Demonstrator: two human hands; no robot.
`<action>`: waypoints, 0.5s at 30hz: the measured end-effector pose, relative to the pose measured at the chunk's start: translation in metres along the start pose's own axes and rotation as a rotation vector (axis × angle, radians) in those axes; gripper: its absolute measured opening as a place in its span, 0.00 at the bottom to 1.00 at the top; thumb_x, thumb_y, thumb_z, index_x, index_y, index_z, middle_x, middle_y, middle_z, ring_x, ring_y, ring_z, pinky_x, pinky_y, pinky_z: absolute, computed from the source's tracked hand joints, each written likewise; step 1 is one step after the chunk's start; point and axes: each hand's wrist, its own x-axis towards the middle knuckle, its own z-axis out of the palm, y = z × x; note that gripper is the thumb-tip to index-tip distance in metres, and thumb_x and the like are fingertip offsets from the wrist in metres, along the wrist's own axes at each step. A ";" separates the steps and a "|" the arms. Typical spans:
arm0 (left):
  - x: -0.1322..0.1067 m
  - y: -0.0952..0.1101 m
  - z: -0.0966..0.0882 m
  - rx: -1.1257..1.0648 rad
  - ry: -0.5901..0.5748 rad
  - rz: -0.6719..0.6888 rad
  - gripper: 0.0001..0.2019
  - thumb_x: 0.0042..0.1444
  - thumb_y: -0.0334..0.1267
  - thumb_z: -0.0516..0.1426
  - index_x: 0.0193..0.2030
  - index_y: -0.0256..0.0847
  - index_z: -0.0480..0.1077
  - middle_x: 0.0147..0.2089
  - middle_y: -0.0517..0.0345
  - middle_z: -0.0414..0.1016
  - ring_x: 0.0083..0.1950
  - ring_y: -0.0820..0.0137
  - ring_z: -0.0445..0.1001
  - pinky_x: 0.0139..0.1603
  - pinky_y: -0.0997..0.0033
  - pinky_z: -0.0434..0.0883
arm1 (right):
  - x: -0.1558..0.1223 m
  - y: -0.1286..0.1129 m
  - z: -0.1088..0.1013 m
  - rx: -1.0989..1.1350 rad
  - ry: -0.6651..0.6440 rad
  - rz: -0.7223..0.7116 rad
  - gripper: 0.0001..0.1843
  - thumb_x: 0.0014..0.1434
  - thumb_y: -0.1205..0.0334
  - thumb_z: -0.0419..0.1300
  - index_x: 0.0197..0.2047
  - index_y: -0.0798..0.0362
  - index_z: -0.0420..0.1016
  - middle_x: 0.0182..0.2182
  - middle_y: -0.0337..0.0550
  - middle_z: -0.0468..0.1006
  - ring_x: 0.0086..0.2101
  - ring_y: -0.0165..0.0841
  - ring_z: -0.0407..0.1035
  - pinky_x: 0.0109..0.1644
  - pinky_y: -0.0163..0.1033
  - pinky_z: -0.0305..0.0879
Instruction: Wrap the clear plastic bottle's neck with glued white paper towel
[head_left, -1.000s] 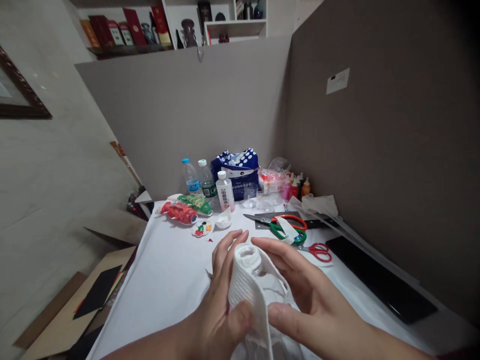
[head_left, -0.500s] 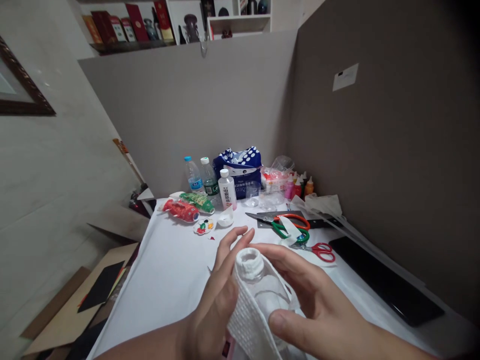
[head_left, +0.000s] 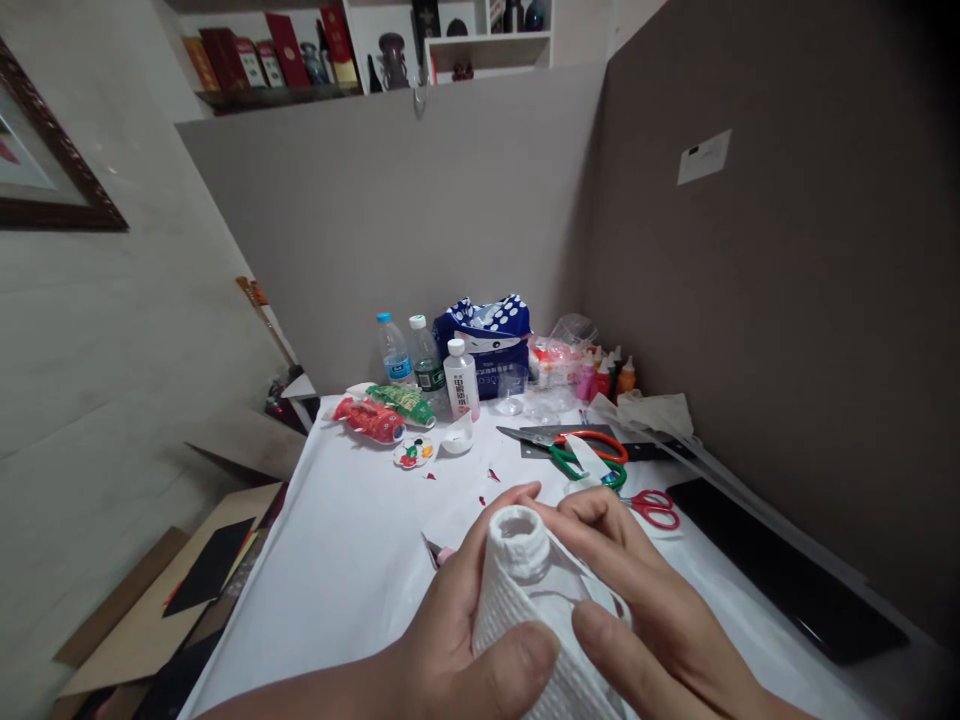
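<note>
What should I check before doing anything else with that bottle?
1. Left hand on the white sheet: ok.
2. Right hand around the bottle too: ok.
3. White sheet closed all around: not ok, clear plastic shows in a gap.
4. Bottle mouth uncovered: ok.
5. Pointed blade well away from the left hand: not ok, it's close beside it.
6. Bottle's bottom supported: cannot tell, it's hidden.

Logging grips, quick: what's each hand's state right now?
Left hand: closed, holding a white textured sheet against a clear plastic bottle.
Right hand: closed around the other side of the wrapped bottle.
</note>
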 end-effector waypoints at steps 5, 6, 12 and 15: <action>0.003 0.007 0.005 -0.068 0.038 -0.046 0.18 0.59 0.47 0.59 0.52 0.44 0.63 0.47 0.52 0.68 0.49 0.60 0.70 0.51 0.58 0.68 | -0.005 0.009 0.001 -0.050 0.078 -0.051 0.22 0.61 0.67 0.59 0.57 0.39 0.74 0.40 0.43 0.78 0.41 0.38 0.75 0.41 0.39 0.77; 0.002 0.007 0.005 -0.064 0.047 -0.049 0.17 0.59 0.46 0.59 0.52 0.45 0.63 0.46 0.53 0.68 0.47 0.62 0.70 0.50 0.60 0.68 | -0.005 0.012 0.002 -0.050 0.099 -0.047 0.20 0.61 0.68 0.59 0.53 0.40 0.75 0.40 0.42 0.79 0.40 0.37 0.75 0.40 0.38 0.77; 0.000 0.003 0.005 0.008 0.096 -0.038 0.19 0.56 0.50 0.59 0.48 0.43 0.63 0.43 0.52 0.67 0.45 0.61 0.69 0.45 0.63 0.68 | 0.000 0.013 0.000 -0.038 0.146 -0.023 0.05 0.57 0.67 0.65 0.32 0.46 0.77 0.26 0.35 0.78 0.27 0.30 0.74 0.32 0.31 0.74; 0.001 0.001 0.003 0.034 0.106 -0.022 0.20 0.55 0.52 0.59 0.49 0.42 0.63 0.40 0.52 0.67 0.43 0.60 0.70 0.44 0.62 0.67 | -0.003 0.006 0.001 -0.028 0.126 -0.068 0.06 0.56 0.69 0.65 0.33 0.47 0.75 0.25 0.35 0.77 0.26 0.29 0.73 0.30 0.30 0.73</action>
